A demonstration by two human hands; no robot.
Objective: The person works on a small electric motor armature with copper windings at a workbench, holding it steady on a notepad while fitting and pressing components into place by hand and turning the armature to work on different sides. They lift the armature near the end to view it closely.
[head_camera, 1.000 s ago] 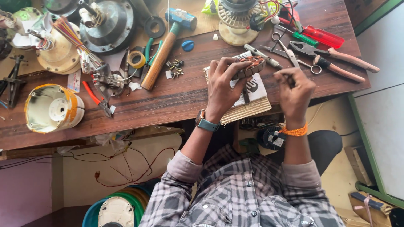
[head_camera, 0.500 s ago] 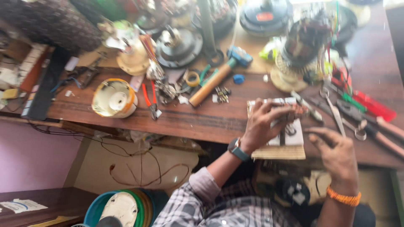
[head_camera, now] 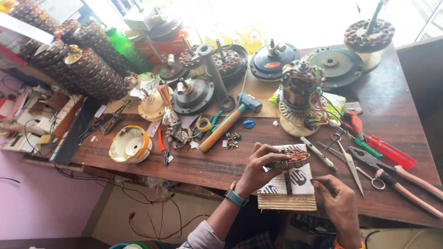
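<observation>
Head view: left hand (head_camera: 258,171) grips a copper-wound stator (head_camera: 291,159) atop the wooden block (head_camera: 287,200); right hand (head_camera: 339,205), loosely curled and holding nothing visible, rests just beside that block

one hammer (head_camera: 228,124), one pair of scissors (head_camera: 350,161) — two hands (head_camera: 258,173).

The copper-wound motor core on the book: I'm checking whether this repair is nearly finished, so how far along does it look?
Done: fan housings lie opened. In hand: left hand grips the wound core on the book; right hand rests beside it. Left: reassembly, likely; another wired motor stands apart.
</observation>
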